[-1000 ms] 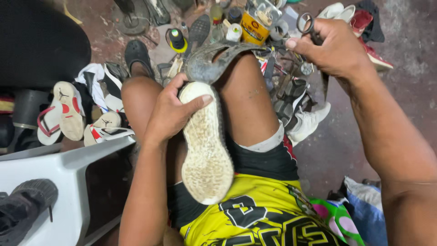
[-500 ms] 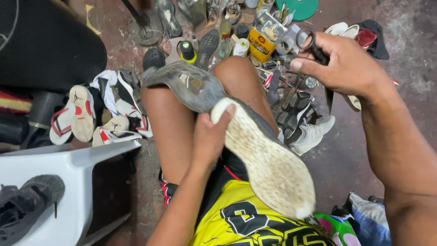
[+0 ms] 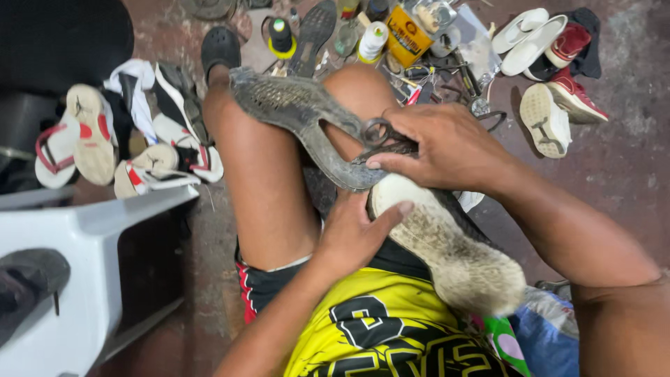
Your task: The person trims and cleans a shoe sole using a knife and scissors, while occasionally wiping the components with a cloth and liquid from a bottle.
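1. Grey rubber forms the peeled outsole (image 3: 300, 115), which curls away from the shoe (image 3: 447, 244) and arches over the person's knees. The shoe lies sole-up across the lap, its pale, dirty midsole facing the camera.
2. Left hand (image 3: 356, 234): its grip is wrapped around the shoe's forward end, thumb pressed on the midsole edge. Keep this hold firm and close to the seam where the outsole is still attached, so that the shoe does not twist on the thigh.
3. Right hand (image 3: 447, 146): its grip is closed on a pair of scissors (image 3: 384, 136), fingers through the loops, with the blades at the junction of outsole and midsole. Whether the blades stand open cannot be told.
4. Work the blades flat along the bond line, not into the midsole foam, in short bites. A steep angle would likely gouge the foam.
5. Keep the left thumb clear of the blade path; it sits just beside the cutting point.
6. Let the freed outsole hang forward over the knees so its weight holds the seam open.
7. Glue cans and bottles (image 3: 408, 35) and loose shoes (image 3: 551, 105) lie on the floor (image 3: 628, 174) beyond the knees; a white plastic chair (image 3: 91, 237) stands to the left.
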